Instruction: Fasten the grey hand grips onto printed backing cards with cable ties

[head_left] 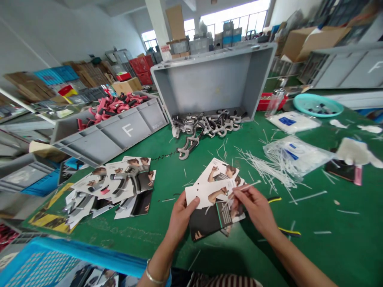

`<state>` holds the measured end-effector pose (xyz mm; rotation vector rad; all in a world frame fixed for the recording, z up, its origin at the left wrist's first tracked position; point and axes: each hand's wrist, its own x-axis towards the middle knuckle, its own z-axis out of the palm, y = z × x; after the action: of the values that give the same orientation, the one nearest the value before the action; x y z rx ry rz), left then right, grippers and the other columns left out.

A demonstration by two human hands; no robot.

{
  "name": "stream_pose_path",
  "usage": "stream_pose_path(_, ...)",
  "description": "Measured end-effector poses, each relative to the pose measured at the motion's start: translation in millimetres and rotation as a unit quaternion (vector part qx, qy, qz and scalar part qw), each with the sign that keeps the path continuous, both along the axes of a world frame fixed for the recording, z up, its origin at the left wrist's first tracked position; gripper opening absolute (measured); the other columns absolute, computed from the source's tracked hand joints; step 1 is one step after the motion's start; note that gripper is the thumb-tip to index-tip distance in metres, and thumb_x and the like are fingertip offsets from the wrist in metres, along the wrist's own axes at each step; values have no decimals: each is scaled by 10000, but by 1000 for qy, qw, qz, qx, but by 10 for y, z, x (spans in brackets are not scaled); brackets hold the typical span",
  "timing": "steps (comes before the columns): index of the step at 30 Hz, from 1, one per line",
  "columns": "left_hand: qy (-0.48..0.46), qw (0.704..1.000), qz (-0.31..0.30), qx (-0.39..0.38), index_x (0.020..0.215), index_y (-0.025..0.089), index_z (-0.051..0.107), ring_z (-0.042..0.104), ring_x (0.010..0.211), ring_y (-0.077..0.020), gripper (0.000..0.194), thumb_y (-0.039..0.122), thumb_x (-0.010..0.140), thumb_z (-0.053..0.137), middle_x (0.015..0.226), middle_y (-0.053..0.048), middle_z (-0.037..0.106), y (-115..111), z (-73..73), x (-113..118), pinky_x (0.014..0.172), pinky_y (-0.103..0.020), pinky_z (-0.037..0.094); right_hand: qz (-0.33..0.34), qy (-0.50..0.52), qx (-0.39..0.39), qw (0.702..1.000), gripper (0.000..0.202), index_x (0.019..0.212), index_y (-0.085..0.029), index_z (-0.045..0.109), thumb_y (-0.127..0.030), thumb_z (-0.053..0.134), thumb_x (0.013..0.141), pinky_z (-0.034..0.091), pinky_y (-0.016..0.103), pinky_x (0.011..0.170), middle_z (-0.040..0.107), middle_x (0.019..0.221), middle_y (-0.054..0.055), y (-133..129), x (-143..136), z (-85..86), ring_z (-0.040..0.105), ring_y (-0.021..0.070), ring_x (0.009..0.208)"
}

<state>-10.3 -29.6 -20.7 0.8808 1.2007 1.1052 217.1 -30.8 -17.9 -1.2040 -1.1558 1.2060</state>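
My left hand (pixel 183 213) pinches a printed card (pixel 206 194) by its left edge, thumb on top, close to small holes in the white part. More printed cards (pixel 214 169) lie beneath and behind it on the green table. A thin white cable tie (pixel 249 185) is held between the fingers of my right hand (pixel 254 205), which is closed at the card's right edge. Loose white cable ties (pixel 266 169) are heaped beyond that hand. Beside my right wrist lie yellow-and-black handles (pixel 290 231), partly hidden by the arm.
Cards bearing curved grey-and-black tools (pixel 128 181) are stacked at left. Similar tools (pixel 206 125) spill from a tipped grey bin (pixel 212 87). Another grey bin (pixel 119 129) holds red-and-black pieces. Plastic bags (pixel 296 153), a glove (pixel 353 151) and a turquoise tray (pixel 317 113) sit right.
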Motion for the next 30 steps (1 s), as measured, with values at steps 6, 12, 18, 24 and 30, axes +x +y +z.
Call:
stream_pose_path(6,39,999,-20,28,1211,162,646,643,1060,-285,490,409,792,703,1167,-84,712,-117,201,164,880,-336,508,-103,-195,287,932,140,1034,-236,648,-177,592,920,537,344,827,728,944,43,-85,-4,322,698,194,874)
stream_pose_path(12,50,996,-60,40,1203,178,648,642,1054,-280,441,407,826,667,1180,-67,707,-178,255,235,876,-328,504,-52,-274,395,875,303,1152,-254,590,-82,573,903,518,364,922,736,1039,46,-115,-113,278,672,207,1037)
stream_pose_path(18,98,989,-54,99,1258,211,625,576,1182,-274,432,370,856,633,1281,-71,644,-260,274,271,1041,-357,417,10,-306,407,861,318,1182,-247,583,-83,559,910,508,350,927,723,1070,50,-87,-193,194,663,186,1022)
stream_pose_path(24,152,968,-86,183,1216,208,664,542,1191,-277,372,361,883,596,1290,-75,619,-249,460,283,1061,-366,387,123,-287,286,906,123,945,-244,695,-267,575,939,429,415,993,679,1150,58,76,-148,338,589,233,1117)
stream_pose_path(30,55,990,-117,58,1119,141,689,625,763,-190,467,511,922,483,905,-83,707,-140,389,161,688,-264,497,153,-142,61,976,219,884,-208,693,-408,604,901,464,258,705,685,864,13,187,60,302,602,157,766)
